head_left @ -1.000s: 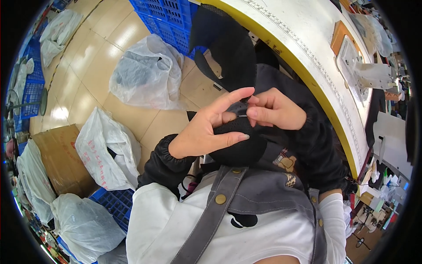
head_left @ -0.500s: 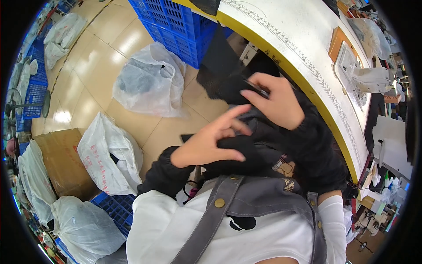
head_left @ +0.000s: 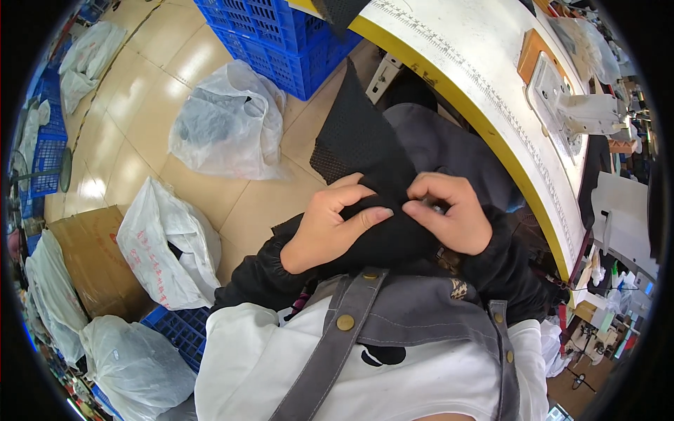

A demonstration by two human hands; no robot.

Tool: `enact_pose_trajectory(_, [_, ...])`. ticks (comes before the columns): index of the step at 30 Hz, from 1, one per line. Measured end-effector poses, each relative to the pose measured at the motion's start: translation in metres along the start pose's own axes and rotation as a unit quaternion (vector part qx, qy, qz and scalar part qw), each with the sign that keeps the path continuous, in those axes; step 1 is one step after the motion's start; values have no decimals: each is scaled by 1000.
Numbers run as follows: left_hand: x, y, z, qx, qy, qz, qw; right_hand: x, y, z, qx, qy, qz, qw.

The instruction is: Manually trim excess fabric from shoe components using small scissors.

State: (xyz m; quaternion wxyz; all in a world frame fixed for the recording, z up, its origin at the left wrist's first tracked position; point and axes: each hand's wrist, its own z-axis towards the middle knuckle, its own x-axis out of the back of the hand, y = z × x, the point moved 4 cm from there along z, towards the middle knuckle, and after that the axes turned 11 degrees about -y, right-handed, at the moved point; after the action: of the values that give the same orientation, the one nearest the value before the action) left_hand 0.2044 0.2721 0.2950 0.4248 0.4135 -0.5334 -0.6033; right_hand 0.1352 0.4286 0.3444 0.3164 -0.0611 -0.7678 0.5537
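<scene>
A piece of black fabric (head_left: 359, 130), partly mesh-like, lies across my lap, with one pointed end reaching away past my knees. My left hand (head_left: 330, 228) has closed on the fabric, thumb on top and fingers partly hidden under a fold. Close beside it, the thumb and fingertips of my right hand (head_left: 453, 214) pinch the same cloth. A small shiny piece of a tool shows within the curled right fingers; its kind is hidden. Both hands are above my lap, in front of the grey apron (head_left: 421, 309).
A white sewing table (head_left: 484, 105) with a yellow edge curves along the right, carrying a sewing machine (head_left: 590, 116). Stacked blue crates (head_left: 270, 52) stand ahead. A plastic bag (head_left: 225, 126), white sacks (head_left: 168, 242) and a cardboard box (head_left: 98, 263) sit on the tiled floor at left.
My left hand, spread before, has closed on the black fabric. My right hand has moved down and nearer, now pinching the cloth. A dark slim object that showed in it is mostly hidden.
</scene>
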Motion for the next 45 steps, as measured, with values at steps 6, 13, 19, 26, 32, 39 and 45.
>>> enact_pose_trajectory(6, [2,2,-7,-48,38,138,989,26,30,28,-60,-206,123,969])
enact_pose_trajectory(13, [5,4,-6,-45,23,119,992,22,19,63,-58,-302,71,949])
enact_pose_trajectory(19, [8,5,-6,-52,14,127,990,18,13,74,-48,-296,64,952])
enact_pose_trajectory(26, [7,9,-6,-54,17,132,990,18,10,77,-51,-315,81,944])
enact_pose_trajectory(32, [7,7,-5,-35,3,107,994,18,5,80,-25,-310,56,949])
enact_pose_trajectory(39, [-1,1,-4,-43,-43,74,995,69,-10,99,40,-84,71,993])
enact_pose_trajectory(45, [-13,-1,5,-50,-63,76,994,11,-40,181,118,15,-398,910])
